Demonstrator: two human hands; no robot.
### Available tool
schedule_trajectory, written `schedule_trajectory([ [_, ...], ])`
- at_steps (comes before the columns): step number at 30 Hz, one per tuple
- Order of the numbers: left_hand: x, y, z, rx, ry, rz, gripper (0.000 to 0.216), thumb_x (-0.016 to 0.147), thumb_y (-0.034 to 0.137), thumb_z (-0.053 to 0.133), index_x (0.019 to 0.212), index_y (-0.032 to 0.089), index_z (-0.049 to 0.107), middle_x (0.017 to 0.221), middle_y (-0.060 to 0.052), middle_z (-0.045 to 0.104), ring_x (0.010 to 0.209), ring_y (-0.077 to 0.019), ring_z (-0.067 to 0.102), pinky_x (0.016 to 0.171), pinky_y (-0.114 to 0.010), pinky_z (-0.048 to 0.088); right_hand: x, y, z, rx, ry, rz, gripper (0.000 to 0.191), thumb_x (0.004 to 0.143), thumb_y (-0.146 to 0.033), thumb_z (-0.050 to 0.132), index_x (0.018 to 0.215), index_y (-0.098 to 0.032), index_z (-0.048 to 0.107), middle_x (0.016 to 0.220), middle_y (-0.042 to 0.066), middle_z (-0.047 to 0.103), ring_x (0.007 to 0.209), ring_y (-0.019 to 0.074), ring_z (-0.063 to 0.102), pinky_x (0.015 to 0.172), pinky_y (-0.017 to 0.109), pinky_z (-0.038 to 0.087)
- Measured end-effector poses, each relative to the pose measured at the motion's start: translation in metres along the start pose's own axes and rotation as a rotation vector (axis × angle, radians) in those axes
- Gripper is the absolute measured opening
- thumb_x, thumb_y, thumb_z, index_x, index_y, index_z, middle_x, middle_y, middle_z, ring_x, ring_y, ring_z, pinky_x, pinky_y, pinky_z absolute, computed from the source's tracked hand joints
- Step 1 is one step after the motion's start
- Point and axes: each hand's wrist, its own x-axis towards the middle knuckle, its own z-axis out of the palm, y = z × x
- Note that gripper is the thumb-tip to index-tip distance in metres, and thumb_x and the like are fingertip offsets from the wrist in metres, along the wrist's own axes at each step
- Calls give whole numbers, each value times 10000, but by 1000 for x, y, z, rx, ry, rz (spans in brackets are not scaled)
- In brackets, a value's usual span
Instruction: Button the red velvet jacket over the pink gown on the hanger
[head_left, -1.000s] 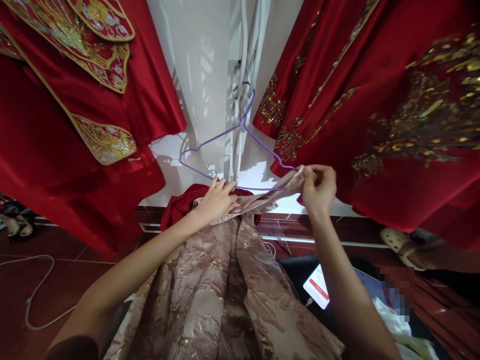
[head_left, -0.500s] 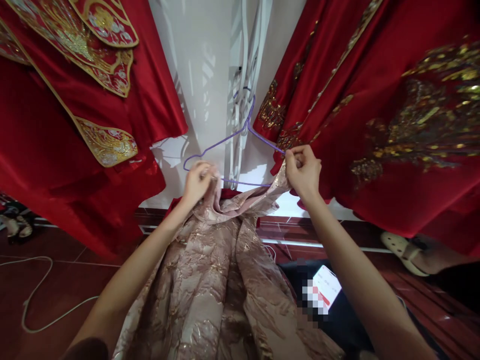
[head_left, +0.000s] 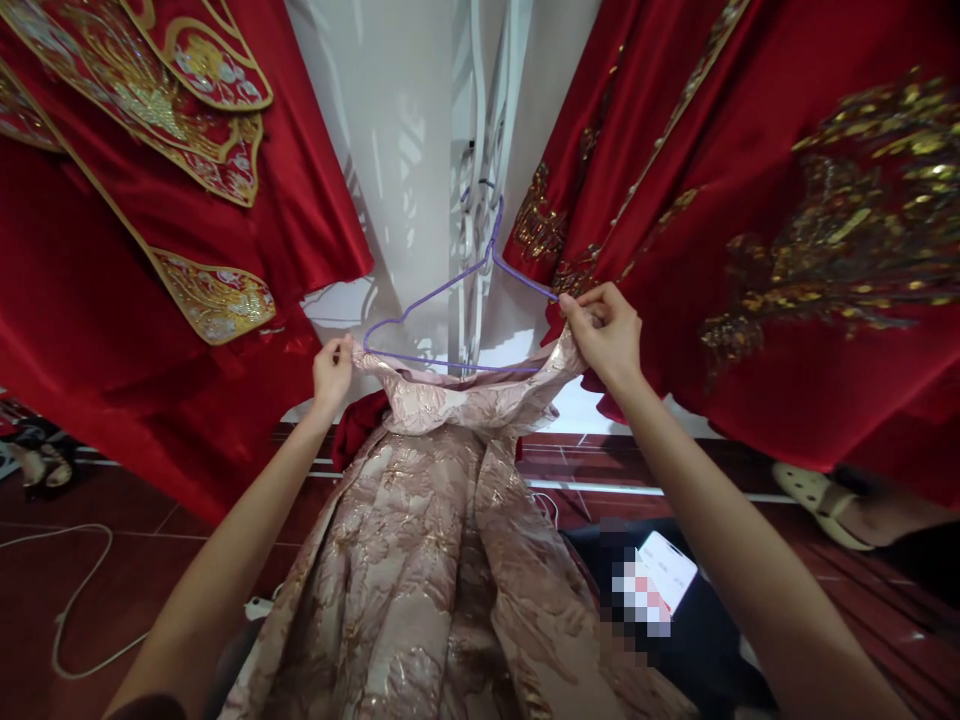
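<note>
A pink-gold brocade dress (head_left: 420, 530) hangs down toward me from a purple hanger (head_left: 442, 285). My left hand (head_left: 332, 372) is closed on the dress's left shoulder, just outside the hanger's left end. On the other side my right hand (head_left: 606, 335) pinches the right shoulder of the dress against the hanger's right arm. Between the hands the wide neckline stretches out, its folded band dipping in the middle. The hanger's right tip is hidden behind my right fingers.
Red gowns with gold embroidery hang at left (head_left: 300, 200) and right (head_left: 675, 380). A white metal rack (head_left: 480, 100) stands between them. A lit phone (head_left: 667, 575) lies on dark cloth at lower right. A white cable (head_left: 64, 625) runs across the floor. A clog-wearing foot (head_left: 817, 500) is at right.
My left hand has moved left and drawn the dress's left shoulder out to the hanger's end. The neckline is now spread wider. My right hand has stayed nearly in place.
</note>
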Motion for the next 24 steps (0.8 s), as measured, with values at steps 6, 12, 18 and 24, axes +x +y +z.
schedule_trajectory([
  [6,9,22,-2,-5,11,94,309,861,425,454,770,171,605,726,-20,603,709,-141,532,675,-225,413,0,2,0,6,9,-6,347,786,-535,591,666,-225,493,562,-10,516,494,123,432,524,300,343],
  [12,4,17,-7,46,68,63,308,885,389,431,716,170,567,659,-5,540,688,-135,498,671,-224,395,0,0,0,6,22,-10,355,783,-536,594,655,-225,479,535,-24,486,475,115,407,529,303,347],
  [18,-10,6,-13,35,97,59,309,900,401,414,736,177,548,674,5,518,685,-122,484,682,-217,394,0,2,0,9,17,-4,358,778,-556,584,672,-225,497,532,-22,479,486,124,419,530,299,359],
  [24,-7,11,-16,25,122,96,300,901,390,422,762,176,581,720,-7,562,715,-124,514,703,-220,411,1,5,1,6,13,7,348,777,-549,589,694,-219,518,548,-11,498,526,135,455,533,295,360],
])
